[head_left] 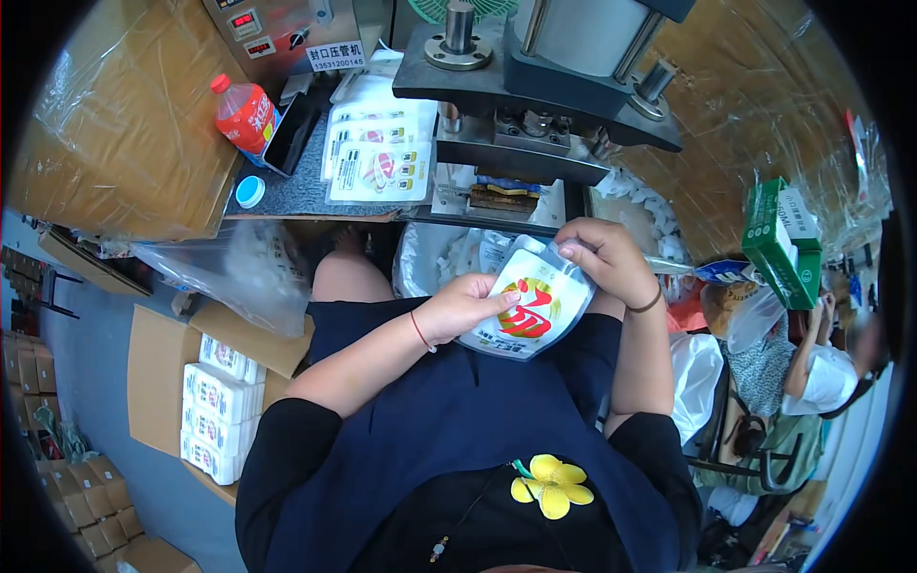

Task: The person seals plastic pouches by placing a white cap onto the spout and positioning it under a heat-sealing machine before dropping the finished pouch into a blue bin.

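A white flat plastic pouch [549, 310] with a large red and yellow-green print lies tilted over my lap, below the front edge of the press. My left hand [466, 307] grips its left side, thumb across the printed face. At the upper right corner, my right hand [608, 260] pinches the pouch's clear edge between thumb and fingers. Just beyond my hands is a bin lined with a clear bag [420, 263], holding white scraps. A stack of similar printed pouches [382, 172] rests on the worktop to the left of the press.
A metal press [544, 143] stands ahead. On the worktop [296, 196] are a red-capped bottle [244, 115], a dark phone-like object [291, 134] and a blue-white cap [250, 192]. An open carton [158, 382] holds bundled packs at left. A green box [764, 239] and a seated person [821, 377] are right.
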`<move>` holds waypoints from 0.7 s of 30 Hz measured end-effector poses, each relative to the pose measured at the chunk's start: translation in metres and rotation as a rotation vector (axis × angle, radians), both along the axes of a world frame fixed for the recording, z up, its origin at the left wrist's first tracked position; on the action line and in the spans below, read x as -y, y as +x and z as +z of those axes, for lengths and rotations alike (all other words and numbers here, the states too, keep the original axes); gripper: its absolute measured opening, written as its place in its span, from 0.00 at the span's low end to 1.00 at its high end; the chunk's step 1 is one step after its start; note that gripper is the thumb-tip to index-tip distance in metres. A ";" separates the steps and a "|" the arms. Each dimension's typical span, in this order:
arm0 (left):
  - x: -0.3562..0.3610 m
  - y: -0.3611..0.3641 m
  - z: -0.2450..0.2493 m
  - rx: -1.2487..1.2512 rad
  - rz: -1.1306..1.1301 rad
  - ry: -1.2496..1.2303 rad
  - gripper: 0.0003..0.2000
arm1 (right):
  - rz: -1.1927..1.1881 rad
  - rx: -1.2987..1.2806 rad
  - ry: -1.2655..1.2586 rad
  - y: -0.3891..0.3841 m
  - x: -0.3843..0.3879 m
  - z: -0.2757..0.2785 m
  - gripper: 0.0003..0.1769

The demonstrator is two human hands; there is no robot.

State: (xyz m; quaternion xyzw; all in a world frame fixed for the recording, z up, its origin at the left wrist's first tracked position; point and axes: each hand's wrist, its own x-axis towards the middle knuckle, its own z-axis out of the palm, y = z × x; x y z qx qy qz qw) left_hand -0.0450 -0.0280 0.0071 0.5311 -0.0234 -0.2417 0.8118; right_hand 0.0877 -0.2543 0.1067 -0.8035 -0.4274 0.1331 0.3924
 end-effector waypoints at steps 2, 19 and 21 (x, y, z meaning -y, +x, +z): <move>0.002 0.002 0.001 -0.011 0.009 -0.001 0.17 | 0.030 -0.030 0.003 0.000 0.009 -0.004 0.11; -0.033 0.042 -0.009 -0.179 0.229 -0.105 0.14 | -0.624 0.772 -0.167 0.076 0.057 -0.080 0.09; -0.039 0.054 -0.007 -0.236 0.222 -0.149 0.15 | -0.667 0.849 -0.095 0.074 0.055 -0.079 0.12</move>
